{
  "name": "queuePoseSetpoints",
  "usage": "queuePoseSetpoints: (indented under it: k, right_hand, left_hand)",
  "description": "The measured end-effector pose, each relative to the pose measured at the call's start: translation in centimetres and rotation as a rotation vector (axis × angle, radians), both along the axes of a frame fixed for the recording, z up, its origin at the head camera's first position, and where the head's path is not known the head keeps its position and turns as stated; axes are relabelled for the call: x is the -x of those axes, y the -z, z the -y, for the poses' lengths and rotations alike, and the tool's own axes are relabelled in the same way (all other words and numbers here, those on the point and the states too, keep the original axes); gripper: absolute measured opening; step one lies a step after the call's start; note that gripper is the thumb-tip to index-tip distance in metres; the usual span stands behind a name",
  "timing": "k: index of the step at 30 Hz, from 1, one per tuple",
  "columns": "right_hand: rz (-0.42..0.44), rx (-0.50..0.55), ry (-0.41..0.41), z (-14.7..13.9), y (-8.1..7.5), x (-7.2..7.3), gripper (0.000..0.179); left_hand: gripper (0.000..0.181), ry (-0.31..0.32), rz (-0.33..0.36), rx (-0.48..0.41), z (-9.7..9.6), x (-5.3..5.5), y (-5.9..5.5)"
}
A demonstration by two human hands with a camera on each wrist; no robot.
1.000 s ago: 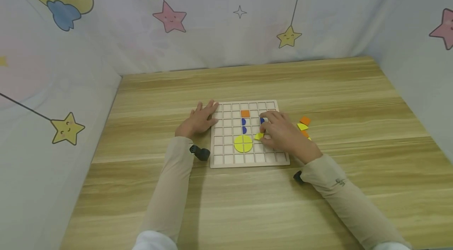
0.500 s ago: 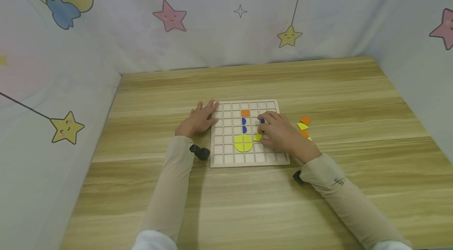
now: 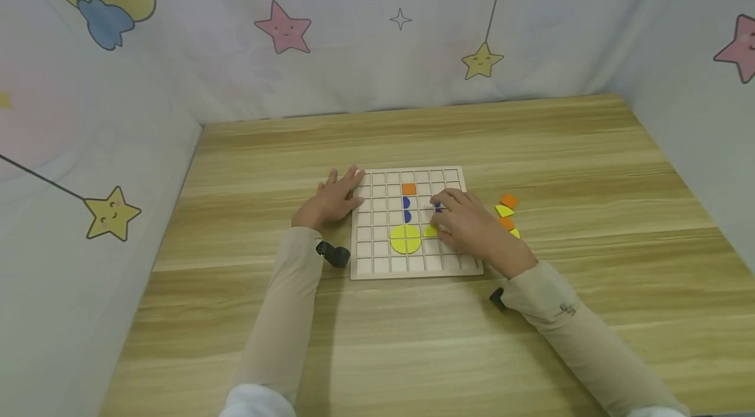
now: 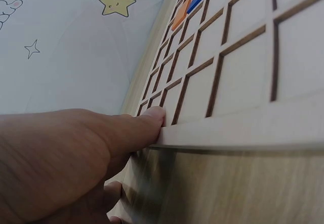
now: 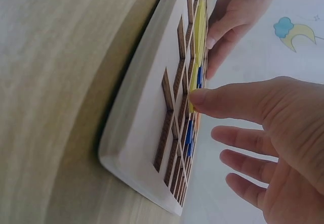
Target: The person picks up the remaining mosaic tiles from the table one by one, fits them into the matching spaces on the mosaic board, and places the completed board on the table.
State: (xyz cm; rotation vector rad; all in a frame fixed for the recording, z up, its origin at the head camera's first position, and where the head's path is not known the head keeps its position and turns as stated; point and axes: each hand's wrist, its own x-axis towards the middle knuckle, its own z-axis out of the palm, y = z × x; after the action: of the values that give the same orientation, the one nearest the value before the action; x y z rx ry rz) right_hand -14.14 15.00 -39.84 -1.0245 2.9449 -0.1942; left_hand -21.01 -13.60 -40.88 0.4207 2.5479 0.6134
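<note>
A pale wooden grid board [image 3: 364,266] lies on the table, with coloured flat pieces in its cells. My left hand [image 3: 335,199] rests at its left edge; the thumb [image 4: 147,123] touches the rim in the left wrist view. Over the right half, my right hand [image 3: 468,223] presses a yellow quarter-circle piece [image 3: 428,231] with the thumb [image 5: 202,101], while its other visible fingers hang apart from the thumb. Left of that piece is a yellow circle [image 3: 405,239]. Above the circle sit two blue half-circles [image 3: 407,209] and an orange square [image 3: 409,189]. Blue pieces [image 3: 438,206] are partly hidden by my right hand.
Several loose orange and yellow pieces [image 3: 506,211] lie on the wooden table [image 3: 413,338], just right of the board. A printed cloth [image 3: 377,69] with stars and moons hangs behind and at the sides.
The yellow quarter-circle has shifted slightly and now lies flatter in the grid beside the yellow circle. My right thumb and fingers have moved slightly over it. The left hand stays put.
</note>
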Motion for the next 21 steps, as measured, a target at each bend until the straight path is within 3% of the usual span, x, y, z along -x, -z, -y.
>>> queuePoseSetpoints:
  k: [21]
  right_hand:
    - [-0.035,0.045,-0.023,-0.56,0.18,-0.48,0.015]
  left_hand:
    - [0.064,0.002,0.014,-0.004,-0.08,-0.08,-0.11]
